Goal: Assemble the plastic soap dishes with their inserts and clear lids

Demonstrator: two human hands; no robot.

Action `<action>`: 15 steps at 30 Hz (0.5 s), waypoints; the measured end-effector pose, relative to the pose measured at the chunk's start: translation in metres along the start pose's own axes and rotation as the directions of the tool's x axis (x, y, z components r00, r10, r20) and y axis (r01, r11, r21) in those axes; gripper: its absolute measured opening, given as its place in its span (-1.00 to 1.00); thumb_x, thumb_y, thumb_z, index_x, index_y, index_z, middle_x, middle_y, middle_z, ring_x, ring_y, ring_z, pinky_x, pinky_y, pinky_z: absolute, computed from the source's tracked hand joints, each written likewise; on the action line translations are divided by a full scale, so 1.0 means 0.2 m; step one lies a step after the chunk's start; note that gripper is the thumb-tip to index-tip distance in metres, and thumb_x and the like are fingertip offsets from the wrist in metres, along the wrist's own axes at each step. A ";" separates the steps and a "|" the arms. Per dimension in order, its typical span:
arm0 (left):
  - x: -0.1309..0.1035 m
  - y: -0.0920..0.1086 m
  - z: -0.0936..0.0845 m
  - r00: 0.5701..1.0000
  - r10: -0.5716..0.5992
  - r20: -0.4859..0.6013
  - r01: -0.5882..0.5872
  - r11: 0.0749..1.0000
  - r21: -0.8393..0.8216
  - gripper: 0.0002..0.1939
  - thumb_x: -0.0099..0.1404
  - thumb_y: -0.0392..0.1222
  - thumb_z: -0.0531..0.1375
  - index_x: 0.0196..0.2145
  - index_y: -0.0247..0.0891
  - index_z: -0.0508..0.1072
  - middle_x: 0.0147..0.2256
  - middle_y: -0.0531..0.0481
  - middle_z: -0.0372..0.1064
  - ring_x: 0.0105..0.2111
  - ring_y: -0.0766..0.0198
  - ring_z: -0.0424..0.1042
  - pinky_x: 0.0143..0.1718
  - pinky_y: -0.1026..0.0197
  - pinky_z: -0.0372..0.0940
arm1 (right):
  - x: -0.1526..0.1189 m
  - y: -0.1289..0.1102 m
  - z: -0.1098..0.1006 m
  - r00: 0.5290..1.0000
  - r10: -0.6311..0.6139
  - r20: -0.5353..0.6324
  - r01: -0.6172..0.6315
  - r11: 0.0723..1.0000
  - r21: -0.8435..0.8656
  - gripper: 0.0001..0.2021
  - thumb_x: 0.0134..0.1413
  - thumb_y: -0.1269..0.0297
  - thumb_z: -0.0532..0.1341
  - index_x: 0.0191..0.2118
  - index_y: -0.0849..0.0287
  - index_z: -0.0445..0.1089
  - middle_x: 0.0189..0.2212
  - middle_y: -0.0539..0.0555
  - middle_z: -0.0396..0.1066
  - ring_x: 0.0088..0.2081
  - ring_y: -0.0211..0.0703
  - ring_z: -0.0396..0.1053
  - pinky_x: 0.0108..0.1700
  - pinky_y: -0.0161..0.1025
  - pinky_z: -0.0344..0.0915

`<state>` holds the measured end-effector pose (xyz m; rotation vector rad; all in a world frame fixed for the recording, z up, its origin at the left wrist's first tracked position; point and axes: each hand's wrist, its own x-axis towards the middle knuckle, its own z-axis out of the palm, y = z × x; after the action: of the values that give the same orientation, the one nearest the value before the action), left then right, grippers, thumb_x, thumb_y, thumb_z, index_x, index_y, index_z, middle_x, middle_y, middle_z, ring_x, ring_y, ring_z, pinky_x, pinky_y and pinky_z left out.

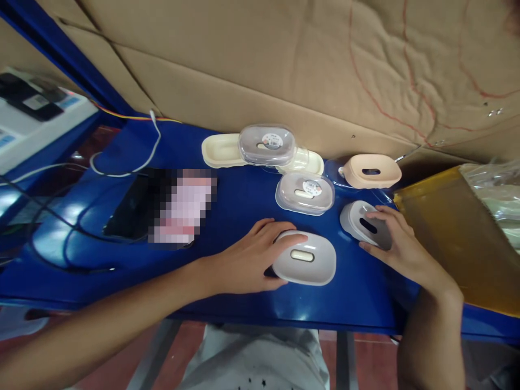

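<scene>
My left hand [255, 257] is closed round the left end of a grey oval soap dish [320, 266]. A cream strip shows in the slot at its middle. Over on the right, my right hand [400, 244] grips a smaller-looking grey oval piece [352, 219] with a dark slot, thumb on the near side and fingers on top. Between and behind the hands lies a soap dish with a clear cover and round label [290, 197]. Another covered grey dish [254, 143] rests over cream trays [221, 150]. A peach slotted piece [371, 169] sits at the back right.
On the left of the blue table [239, 203] lies a phone-like device with a blurred screen [184, 206]. White and black cables [156, 143] run beside it. A yellow-brown box [450, 233] holding wrapped items stands right. Cardboard [244, 70] walls the back.
</scene>
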<state>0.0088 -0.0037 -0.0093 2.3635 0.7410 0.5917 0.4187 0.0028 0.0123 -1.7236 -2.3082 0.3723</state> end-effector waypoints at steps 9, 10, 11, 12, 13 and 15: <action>0.00 -0.03 -0.03 0.998 -0.055 0.018 0.052 0.992 0.115 -0.16 0.31 -0.20 0.44 0.42 -0.13 0.17 0.39 -0.31 0.22 0.40 -0.21 0.25 0.42 -0.29 0.18 | 0.10 -0.09 -0.04 0.993 -0.004 -0.118 0.011 0.999 0.052 -0.51 0.45 -0.09 0.23 0.36 -0.08 0.38 0.38 0.17 0.41 0.40 0.26 0.36 0.43 0.28 0.30; 0.00 -0.03 -0.03 0.998 -0.062 0.017 0.060 0.991 0.121 -0.17 0.32 -0.19 0.44 0.42 -0.13 0.18 0.40 -0.31 0.21 0.40 -0.22 0.24 0.43 -0.30 0.17 | 0.12 -0.06 -0.05 0.988 0.016 -0.155 -0.013 1.000 0.025 -0.53 0.47 -0.08 0.19 0.33 -0.02 0.42 0.32 0.20 0.47 0.35 0.26 0.42 0.40 0.28 0.35; 0.00 -0.03 -0.03 0.998 -0.068 0.014 0.066 0.990 0.124 -0.17 0.32 -0.19 0.44 0.42 -0.13 0.18 0.40 -0.31 0.20 0.40 -0.22 0.25 0.44 -0.32 0.16 | 0.13 -0.03 -0.05 0.980 0.035 -0.194 -0.037 0.999 -0.007 -0.53 0.49 -0.07 0.16 0.30 0.05 0.44 0.27 0.24 0.51 0.31 0.28 0.46 0.37 0.29 0.36; 0.00 -0.03 -0.03 0.998 -0.069 0.011 0.067 0.990 0.125 -0.18 0.32 -0.19 0.44 0.42 -0.12 0.19 0.41 -0.31 0.20 0.40 -0.23 0.25 0.44 -0.33 0.15 | 0.15 0.00 -0.05 0.973 0.046 -0.228 -0.056 0.998 -0.037 -0.52 0.50 -0.06 0.12 0.28 0.13 0.46 0.24 0.30 0.53 0.29 0.32 0.47 0.36 0.33 0.36; 0.00 -0.03 -0.03 0.998 -0.067 0.010 0.065 0.990 0.125 -0.18 0.32 -0.19 0.44 0.42 -0.12 0.20 0.41 -0.30 0.20 0.40 -0.23 0.25 0.45 -0.33 0.15 | 0.17 0.03 -0.05 0.967 0.052 -0.251 -0.068 0.996 -0.057 -0.50 0.51 -0.05 0.09 0.26 0.19 0.47 0.22 0.35 0.54 0.29 0.35 0.46 0.36 0.36 0.34; 0.00 -0.04 -0.02 0.998 -0.059 0.013 0.057 0.991 0.125 -0.19 0.32 -0.19 0.45 0.41 -0.12 0.21 0.41 -0.30 0.20 0.40 -0.23 0.25 0.44 -0.32 0.16 | 0.21 0.07 -0.05 0.963 0.062 -0.262 -0.088 0.992 -0.091 -0.49 0.51 -0.04 0.07 0.26 0.22 0.47 0.21 0.39 0.54 0.29 0.40 0.45 0.34 0.42 0.33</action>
<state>0.0039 0.0032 -0.0106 2.4481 0.8592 0.5144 0.4231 0.0477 0.0180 -1.7911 -2.1125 0.0378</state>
